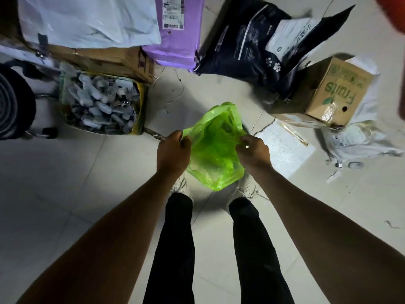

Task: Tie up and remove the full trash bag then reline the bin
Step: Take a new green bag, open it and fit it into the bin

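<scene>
A thin bright green plastic bag (215, 148) hangs in front of me above my feet. My left hand (173, 151) grips its left edge near the top. My right hand (252, 151) pinches the right edge, and between the two hands the bag's mouth is spread a little. A dark curved edge (245, 128) shows just behind the bag; I cannot tell whether it is the bin. Most of what lies under the bag is hidden by it.
A bag full of empty plastic bottles (100, 104) sits at the left. Cardboard boxes, a purple parcel (175, 34) and a black pet-food sack (245, 38) crowd the far side. A "Fruits" carton (331, 93) and loose papers (282, 148) lie at the right.
</scene>
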